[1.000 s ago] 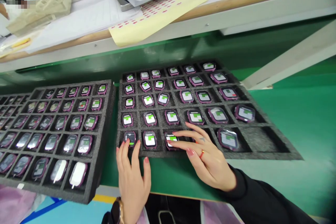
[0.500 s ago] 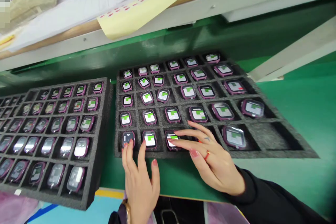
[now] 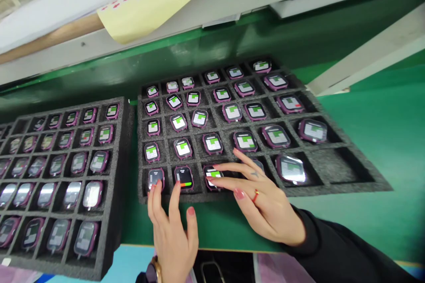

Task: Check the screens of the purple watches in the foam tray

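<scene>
A black foam tray [image 3: 328, 183] on the green belt holds several purple-rimmed smartwatches with lit screens. My left hand [image 3: 172, 225] is spread at the tray's near edge, its fingertips touching the first watch [image 3: 155, 178] and the second watch [image 3: 184, 177] of the front row, both showing dark screens. My right hand [image 3: 262, 201] lies flat to the right, fingers stretched onto the third front-row watch [image 3: 213, 174] with a green screen. Neither hand holds anything.
A second foam tray [image 3: 122, 150] full of watches sits to the left. Behind runs a raised shelf with a yellow sticker sheet [image 3: 156, 4]. The tray's near right cell [image 3: 332, 170] is empty. Green belt [image 3: 381, 141] extends right.
The view has dropped slightly. My left middle finger has moved onto the second front-row watch, whose screen went from green-and-white to dark. My right hand has stayed on the third watch.
</scene>
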`<state>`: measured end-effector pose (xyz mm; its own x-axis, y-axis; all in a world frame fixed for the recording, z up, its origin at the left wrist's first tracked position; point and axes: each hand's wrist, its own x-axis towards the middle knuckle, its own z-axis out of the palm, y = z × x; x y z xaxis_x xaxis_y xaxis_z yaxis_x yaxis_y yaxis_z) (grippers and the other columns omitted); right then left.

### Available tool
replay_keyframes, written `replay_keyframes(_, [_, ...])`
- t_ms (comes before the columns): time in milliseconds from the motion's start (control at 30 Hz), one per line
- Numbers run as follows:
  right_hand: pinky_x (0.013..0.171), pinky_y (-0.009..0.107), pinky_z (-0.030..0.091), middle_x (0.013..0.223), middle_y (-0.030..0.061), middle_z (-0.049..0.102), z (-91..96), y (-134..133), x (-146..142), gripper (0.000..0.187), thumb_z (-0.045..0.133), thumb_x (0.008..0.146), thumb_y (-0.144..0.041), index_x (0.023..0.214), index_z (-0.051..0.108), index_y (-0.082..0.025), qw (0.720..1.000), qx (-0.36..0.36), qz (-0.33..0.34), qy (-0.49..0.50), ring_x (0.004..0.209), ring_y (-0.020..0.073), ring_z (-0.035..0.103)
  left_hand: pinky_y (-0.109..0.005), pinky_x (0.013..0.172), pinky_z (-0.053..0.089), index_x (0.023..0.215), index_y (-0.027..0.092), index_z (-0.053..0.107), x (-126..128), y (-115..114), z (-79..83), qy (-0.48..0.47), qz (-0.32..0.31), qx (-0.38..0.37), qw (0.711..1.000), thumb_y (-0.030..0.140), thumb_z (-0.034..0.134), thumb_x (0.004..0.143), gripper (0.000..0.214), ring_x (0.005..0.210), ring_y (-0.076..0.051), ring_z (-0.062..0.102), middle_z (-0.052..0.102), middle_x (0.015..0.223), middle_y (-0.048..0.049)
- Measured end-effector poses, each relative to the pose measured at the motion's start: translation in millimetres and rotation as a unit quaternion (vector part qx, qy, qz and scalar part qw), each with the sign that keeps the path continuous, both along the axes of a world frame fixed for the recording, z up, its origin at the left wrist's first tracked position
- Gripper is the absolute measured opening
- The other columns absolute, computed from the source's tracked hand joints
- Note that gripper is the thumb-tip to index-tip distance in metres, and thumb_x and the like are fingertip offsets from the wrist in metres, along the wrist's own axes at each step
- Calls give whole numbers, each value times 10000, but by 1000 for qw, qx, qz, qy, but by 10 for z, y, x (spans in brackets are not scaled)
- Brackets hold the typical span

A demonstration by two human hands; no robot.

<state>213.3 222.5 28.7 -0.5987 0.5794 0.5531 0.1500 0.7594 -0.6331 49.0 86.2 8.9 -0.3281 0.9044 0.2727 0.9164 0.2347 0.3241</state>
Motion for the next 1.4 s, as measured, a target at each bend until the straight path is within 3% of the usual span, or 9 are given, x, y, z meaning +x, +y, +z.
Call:
replay_keyframes(233, [1199, 547, 281, 961, 37, 755, 4, -2, -13, 359, 457, 902, -23, 1158, 665, -166, 1000, 11, 7, -6, 1083, 250, 664, -493, 1130, 323, 1434, 215, 418, -8, -14, -4, -1, -5, 18, 1000, 168, 499, 958, 485, 1462, -315, 247, 287, 1532, -159])
replay_keyframes(433, [1199, 508, 275, 1011, 53, 754, 30, -1, 18, 366, 434, 904, -12, 1163, 662, -135, 998, 11, -6, 57, 1091, 238, 650, -412, 1142, 296, 1421, 154, 437, -17, -24, -18, -5, -14, 43, 999, 133, 510, 950, 478, 1447, -285, 288, 355, 1495, -169])
replay_keyframes(733, [1165, 580, 321, 1016, 39, 756, 89, 95, 296, 414, 357, 1025, -99, 1214, 707, -216, 987, 35, -120, 101, 996, 271, 690, -380, 1043, 384, 1245, 159, 583, -4, -83, -32, 27, -79, 118, 989, 85, 501, 920, 343, 1312, -264, 455, 558, 1296, -139])
replay_keyframes(867, [1173, 592, 297, 1035, 50, 752, 8, 169, 563, 396, 357, 1054, -135, 1231, 699, -226, 987, 24, -137, 83, 1015, 280, 683, -350, 976, 458, 1091, 174, 661, 224, -57, -54, 22, -150, 177, 973, 46, 510, 888, 284, 1209, -240, 535, 610, 1176, -104])
replay_keyframes(1033, [1182, 571, 282, 1052, 61, 748, -69, 253, 963, 376, 368, 1066, -149, 1257, 684, -220, 989, 23, -132, 57, 1047, 280, 669, -324, 941, 508, 999, 194, 711, 662, 78, -91, -48, -193, 202, 959, 54, 487, 901, 282, 1105, -198, 598, 629, 1115, -69])
replay_keyframes(1167, [1197, 544, 262, 1065, 63, 736, -87, 312, 1201, 388, 360, 1059, -143, 1269, 677, -222, 991, 0, -126, 36, 1079, 273, 652, -265, 811, 536, 904, 211, 734, 885, 208, -176, -54, -229, 245, 940, 90, 444, 940, 316, 985, -152, 645, 664, 1002, -43])
replay_keyframes(1400, [1215, 518, 212, 1034, 65, 744, -46, 374, 1255, 398, 432, 905, -29, 1236, 635, -118, 999, 3, -52, -7, 1126, 258, 625, -219, 705, 522, 769, 251, 712, 1025, 245, -268, -27, -200, 231, 952, 160, 458, 972, 338, 753, -113, 666, 698, 758, 4])
